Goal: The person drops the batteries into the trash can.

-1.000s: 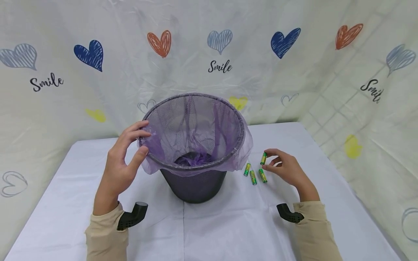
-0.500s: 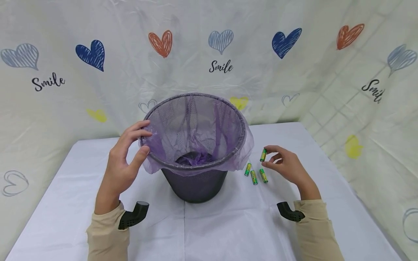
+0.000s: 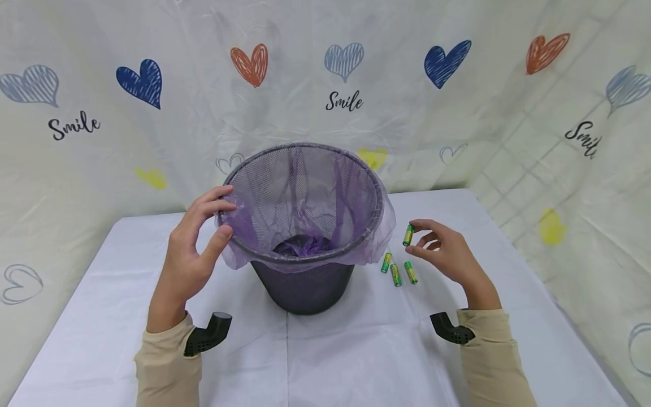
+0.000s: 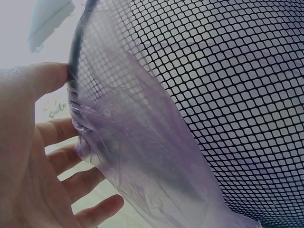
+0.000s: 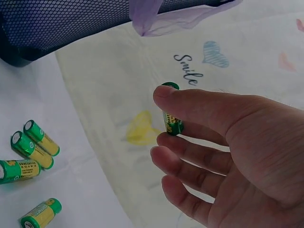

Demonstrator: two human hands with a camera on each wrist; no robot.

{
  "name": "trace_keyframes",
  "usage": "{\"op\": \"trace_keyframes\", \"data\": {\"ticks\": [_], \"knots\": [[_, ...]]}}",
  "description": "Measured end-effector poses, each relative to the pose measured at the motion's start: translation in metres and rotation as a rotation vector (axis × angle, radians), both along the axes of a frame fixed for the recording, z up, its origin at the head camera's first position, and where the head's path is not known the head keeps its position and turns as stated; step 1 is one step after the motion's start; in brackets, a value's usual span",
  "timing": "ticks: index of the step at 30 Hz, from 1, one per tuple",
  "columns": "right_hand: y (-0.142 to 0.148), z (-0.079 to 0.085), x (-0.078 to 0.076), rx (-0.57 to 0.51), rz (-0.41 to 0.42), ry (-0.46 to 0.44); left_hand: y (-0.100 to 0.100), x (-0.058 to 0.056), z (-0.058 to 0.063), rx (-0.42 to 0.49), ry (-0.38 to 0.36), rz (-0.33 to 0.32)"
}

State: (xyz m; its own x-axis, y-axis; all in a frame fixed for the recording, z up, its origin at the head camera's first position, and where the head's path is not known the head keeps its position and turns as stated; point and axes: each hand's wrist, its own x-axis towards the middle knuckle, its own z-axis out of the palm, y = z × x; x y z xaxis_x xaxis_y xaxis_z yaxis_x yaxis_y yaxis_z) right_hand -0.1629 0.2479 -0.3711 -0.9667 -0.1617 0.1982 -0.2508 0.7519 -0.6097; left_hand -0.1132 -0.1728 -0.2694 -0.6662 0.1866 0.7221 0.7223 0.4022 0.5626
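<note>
A black mesh trash can (image 3: 305, 288) lined with a thin purple bag (image 3: 351, 203) stands on the table. My left hand (image 3: 190, 254) holds its left rim, thumb and fingers spread along the edge. The left wrist view shows the rim (image 4: 75, 61) against the thumb tip and the bag hanging over the fingers. To the right of the can, my right hand (image 3: 445, 251) pinches a green and yellow battery (image 3: 408, 235) between thumb and fingers, raised off the table. Several similar batteries (image 3: 395, 275) lie below it, close to the can; the right wrist view shows these batteries (image 5: 33, 152) too.
A white cloth covers the table (image 3: 335, 362). Behind it and along the sides hangs a pale curtain (image 3: 295, 113) printed with hearts and the word Smile. A black curved mount (image 3: 208, 333) sits on each wrist.
My right hand has lifted the pinched battery slightly, up and away from the others on the table. The left hand stays at the can's rim.
</note>
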Motion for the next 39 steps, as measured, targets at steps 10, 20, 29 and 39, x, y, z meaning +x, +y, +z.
{"op": "trace_keyframes", "data": {"ticks": [10, 20, 29, 39], "knots": [[-0.001, 0.009, 0.001, -0.035, 0.024, 0.058, -0.006, -0.008, -0.010, 0.000, 0.000, -0.013], [-0.006, 0.022, 0.004, -0.073, 0.032, 0.075, -0.014, -0.020, -0.024, 0.003, 0.000, -0.019], [-0.007, 0.025, 0.005, -0.060, 0.022, 0.092, -0.002, -0.004, -0.004, 0.003, -0.004, -0.018], [-0.011, 0.031, 0.008, -0.098, 0.004, 0.080, -0.015, -0.020, -0.025, -0.009, -0.007, -0.017]]}}
